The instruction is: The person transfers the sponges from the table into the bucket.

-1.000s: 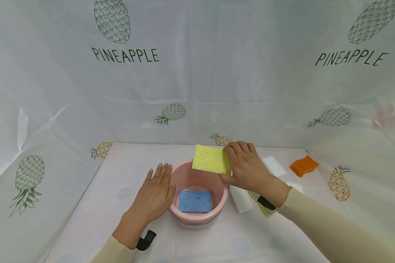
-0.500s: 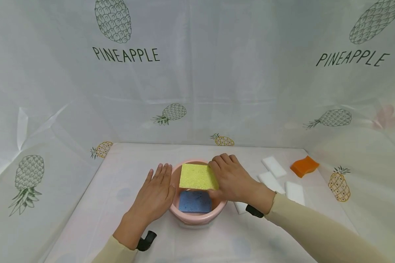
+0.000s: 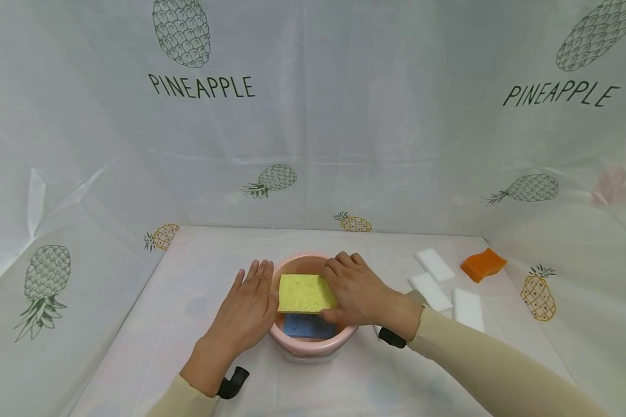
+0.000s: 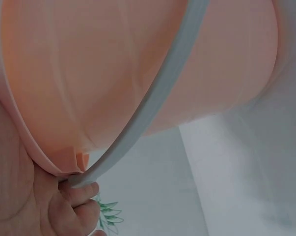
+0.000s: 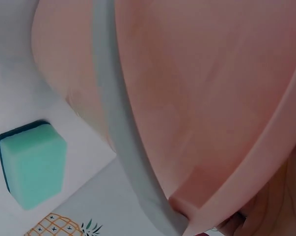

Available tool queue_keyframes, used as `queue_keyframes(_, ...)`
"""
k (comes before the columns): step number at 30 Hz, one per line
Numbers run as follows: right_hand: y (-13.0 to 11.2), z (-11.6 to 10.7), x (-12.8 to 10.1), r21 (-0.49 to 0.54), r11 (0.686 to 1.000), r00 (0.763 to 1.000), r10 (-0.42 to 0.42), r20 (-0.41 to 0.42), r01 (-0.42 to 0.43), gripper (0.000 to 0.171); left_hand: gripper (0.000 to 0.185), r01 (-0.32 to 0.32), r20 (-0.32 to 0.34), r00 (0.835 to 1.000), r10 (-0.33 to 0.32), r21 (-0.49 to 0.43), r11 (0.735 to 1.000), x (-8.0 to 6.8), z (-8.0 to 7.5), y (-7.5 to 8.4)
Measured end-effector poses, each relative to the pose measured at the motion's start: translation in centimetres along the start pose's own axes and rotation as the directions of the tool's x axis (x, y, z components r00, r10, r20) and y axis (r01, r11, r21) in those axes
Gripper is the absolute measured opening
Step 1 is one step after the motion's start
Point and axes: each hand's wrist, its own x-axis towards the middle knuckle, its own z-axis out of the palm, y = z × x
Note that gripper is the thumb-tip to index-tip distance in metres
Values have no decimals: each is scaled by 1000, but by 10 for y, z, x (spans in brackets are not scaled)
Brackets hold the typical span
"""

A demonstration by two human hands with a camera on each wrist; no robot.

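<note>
A pink bucket (image 3: 313, 347) stands on the table before me. My right hand (image 3: 357, 292) grips a yellow sponge (image 3: 305, 293) by its right end, thumb at the near side, within the bucket's opening. Below it lies a blue sponge (image 3: 309, 326), partly covered by the yellow one. My left hand (image 3: 243, 307), fingers straight, rests against the bucket's left rim. The left wrist view shows the left palm (image 4: 25, 211) at the rim beside the grey handle (image 4: 157, 93). In the right wrist view, part of the right hand (image 5: 273, 209) shows beyond the rim; the yellow sponge is hidden there.
Several white sponges (image 3: 468, 310) lie right of the bucket, partly behind my right forearm. An orange sponge (image 3: 483, 264) sits farther right. A green sponge with a dark scouring layer (image 5: 35, 167) shows beside the bucket in the right wrist view. Pineapple-print sheeting (image 3: 370, 145) surrounds the table.
My right hand has brought the yellow sponge left and down from above the bucket's right rim into its opening, over the blue sponge. My left hand has stayed at the rim.
</note>
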Motion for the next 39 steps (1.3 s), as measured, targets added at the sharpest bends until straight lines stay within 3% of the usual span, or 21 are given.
queue_keyframes(14,-1,1,0,12,1000,997,17,76,-18,73,62,15,7,1000,-15,-43,999,0,1,1)
queue_keyframes(18,0,1,-3,4,1000,1000,11,24,-11,60,62,12,7,1000,-11,-54,998,0,1,0)
queue_keyframes(22,1,5,-7,16,1000,996,27,-82,-26,48,62,17,6,1000,-17,-56,998,0,2,0)
queue_keyframes(26,8,9,-14,21,998,974,58,-218,-54,41,63,20,6,1000,-20,-57,998,0,2,1)
queue_keyframes(31,34,10,-28,-9,992,924,112,-365,-123,38,63,17,9,1000,-17,-57,998,-1,2,1)
queue_keyframes(39,83,2,-69,-13,956,883,267,-386,-294,46,63,30,13,999,-30,-67,997,0,2,2)
